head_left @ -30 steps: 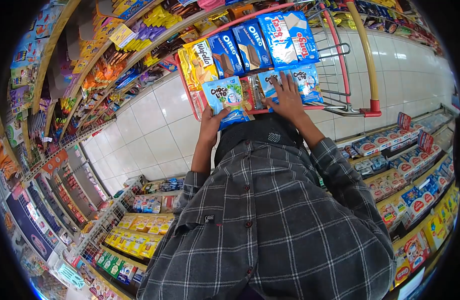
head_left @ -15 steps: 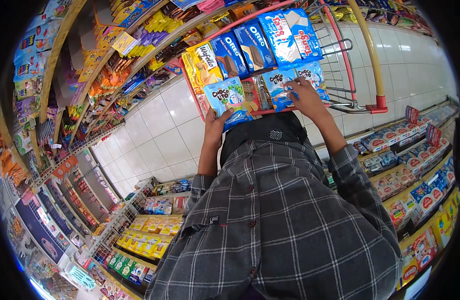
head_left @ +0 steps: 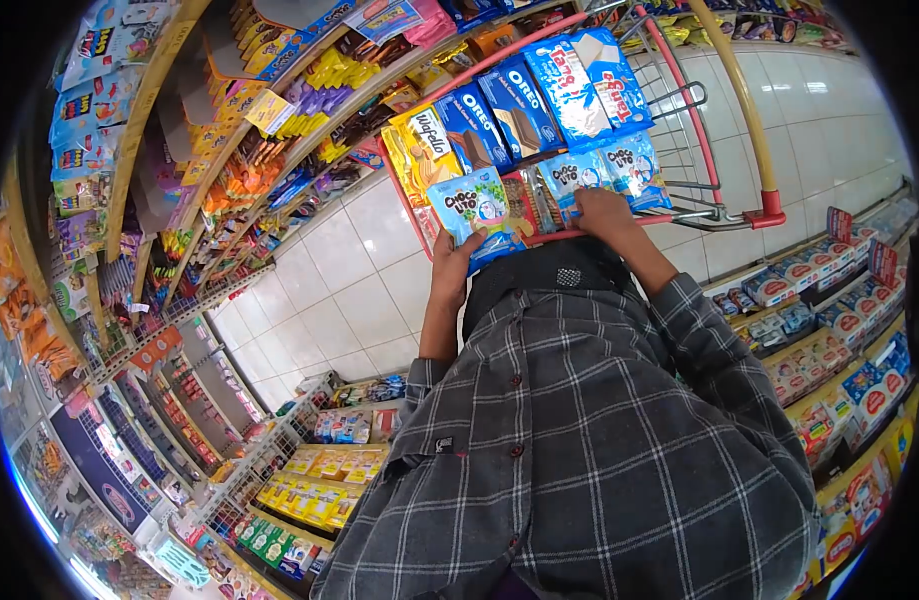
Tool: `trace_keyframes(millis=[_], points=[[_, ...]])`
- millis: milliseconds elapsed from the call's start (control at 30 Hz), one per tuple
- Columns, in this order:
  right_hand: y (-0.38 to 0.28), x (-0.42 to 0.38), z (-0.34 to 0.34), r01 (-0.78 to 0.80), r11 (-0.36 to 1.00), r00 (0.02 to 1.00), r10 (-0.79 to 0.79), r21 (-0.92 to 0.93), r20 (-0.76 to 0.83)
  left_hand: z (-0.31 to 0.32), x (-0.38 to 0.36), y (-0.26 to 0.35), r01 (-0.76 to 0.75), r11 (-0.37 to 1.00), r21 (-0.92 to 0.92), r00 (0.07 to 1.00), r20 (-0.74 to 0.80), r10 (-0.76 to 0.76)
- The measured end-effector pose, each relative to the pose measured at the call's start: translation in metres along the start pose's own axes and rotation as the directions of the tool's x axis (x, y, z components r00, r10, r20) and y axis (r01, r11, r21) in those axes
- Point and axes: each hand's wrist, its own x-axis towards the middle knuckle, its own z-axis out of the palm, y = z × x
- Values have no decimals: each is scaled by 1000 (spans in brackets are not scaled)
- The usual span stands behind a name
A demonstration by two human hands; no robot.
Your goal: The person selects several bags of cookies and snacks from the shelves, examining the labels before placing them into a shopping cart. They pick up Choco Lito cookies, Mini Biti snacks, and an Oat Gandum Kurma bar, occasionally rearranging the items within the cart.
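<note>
A light-blue Choco Lito packet (head_left: 471,207) lies at the near left corner of the red-rimmed shopping cart (head_left: 695,135). My left hand (head_left: 452,262) grips its lower edge, thumb on top, the other fingers mostly hidden. Along the near rim, my right hand (head_left: 606,214) is closed with curled fingers at the lower edge of a second Choco Lito packet (head_left: 571,176). Beside that lies another Choco Lito packet (head_left: 634,165). Behind them are a yellow Wafello packet (head_left: 419,155), two blue Oreo packets (head_left: 471,125) and two Tango packets (head_left: 567,88).
Snack shelves (head_left: 309,135) curve along the left, close to the cart. White floor tiles (head_left: 329,265) show between the shelving. Lower shelves with boxed goods (head_left: 819,340) stand at the right, and a shelf of yellow packs (head_left: 314,490) is at the lower left.
My right hand has drawn back toward me, its fingers going from spread over the two right Choco Lito packets to curled at one's near edge. The left hand keeps its grip. The view has shifted slightly.
</note>
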Motion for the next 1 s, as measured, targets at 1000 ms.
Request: trace_keyframes(millis=[1000], points=[[-8, 17, 15, -7, 780, 999, -22, 626, 38, 28, 49, -34, -535, 296, 791, 798, 357, 486]])
